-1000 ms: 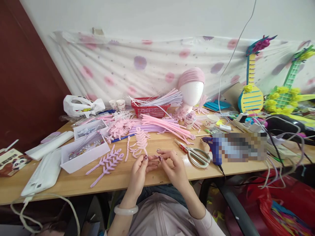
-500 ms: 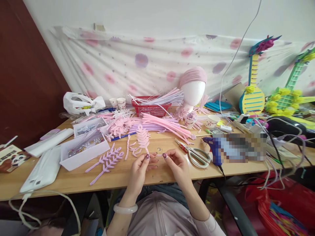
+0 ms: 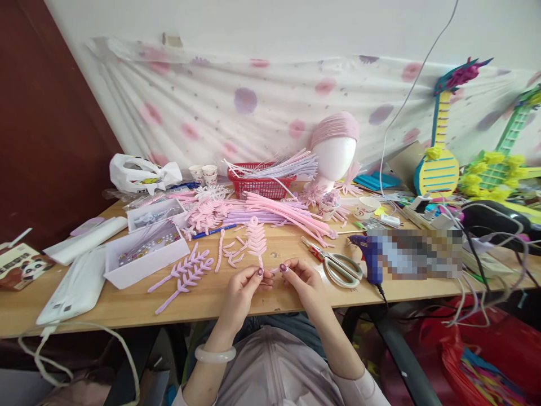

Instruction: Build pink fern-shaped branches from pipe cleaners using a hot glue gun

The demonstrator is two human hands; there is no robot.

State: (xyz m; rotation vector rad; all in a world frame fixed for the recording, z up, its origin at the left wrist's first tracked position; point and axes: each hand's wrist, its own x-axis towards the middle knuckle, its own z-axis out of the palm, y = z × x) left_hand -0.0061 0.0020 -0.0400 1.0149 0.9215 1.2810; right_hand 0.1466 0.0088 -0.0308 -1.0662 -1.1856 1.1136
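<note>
A: At the left, what lies on the counter (image 3: 139, 304)?

B: Two purple sprigs (image 3: 182, 286), flat, well apart from the left hand (image 3: 242, 288).

A: And this left hand, is it open?

B: No. Its thumb and fingers are pinched together on the stem of the pink leaf (image 3: 256, 239). The leaf points away from the person, just beyond the thumb.

A: How would such a leaf handle?

B: I judge it very light, soft and fuzzy, not slippery, and probably with bendable wire inside. The stem is the better place to hold; the side fronds could be pressed out of shape.

A: The right hand (image 3: 305, 283)?

B: It is closed in a pinch too, on a thin pale strip (image 3: 276, 270). Whether the strip joins the leaf, I cannot tell.

A: Further right?

B: Scissors (image 3: 329, 261), then a glue gun (image 3: 372, 259).
</note>
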